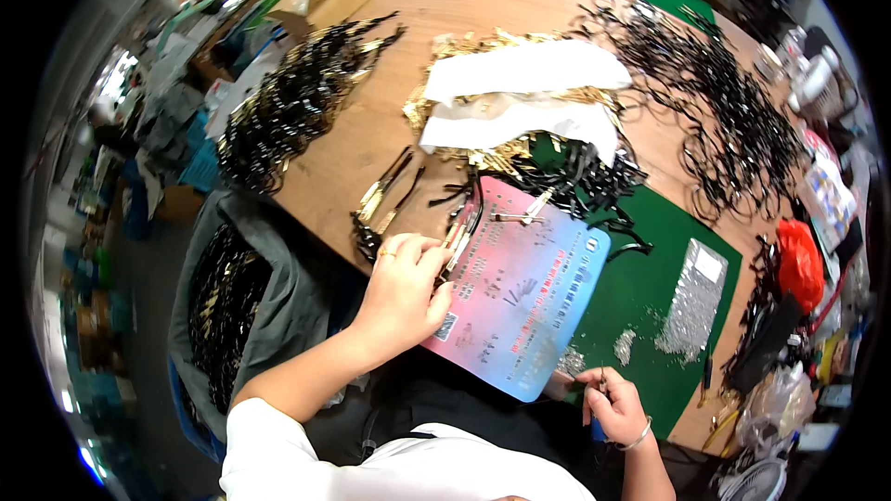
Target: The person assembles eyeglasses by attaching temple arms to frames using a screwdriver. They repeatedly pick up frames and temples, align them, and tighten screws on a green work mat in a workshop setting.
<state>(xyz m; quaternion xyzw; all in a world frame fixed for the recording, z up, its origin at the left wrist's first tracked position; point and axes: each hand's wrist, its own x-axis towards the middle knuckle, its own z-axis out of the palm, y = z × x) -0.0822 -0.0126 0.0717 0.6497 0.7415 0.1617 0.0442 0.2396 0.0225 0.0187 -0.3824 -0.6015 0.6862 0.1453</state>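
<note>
My left hand (404, 283) is closed at the left edge of a pink-and-blue printed mat (557, 292). Its fingers grip a few thin black strips with gold-coloured ends (458, 243). By the mat's near right corner, my right hand (614, 405) is closed on a small tool with a dark metal tip (603, 378); a bit of blue shows below the fingers, and its exact kind is hard to make out. Small silvery pieces (573, 360) lie just beyond that hand. Another black-and-gold strip (520, 218) rests across the mat's far part.
Two white sheets (529, 70) lie over gold-ended strips ahead. Heaps of black strips spread at left (292, 97) and right (715, 102). On the green mat (640, 297) sits a clear bag of silvery bits (694, 301). A grey sack (302, 269) of strips hangs beside the table's left edge.
</note>
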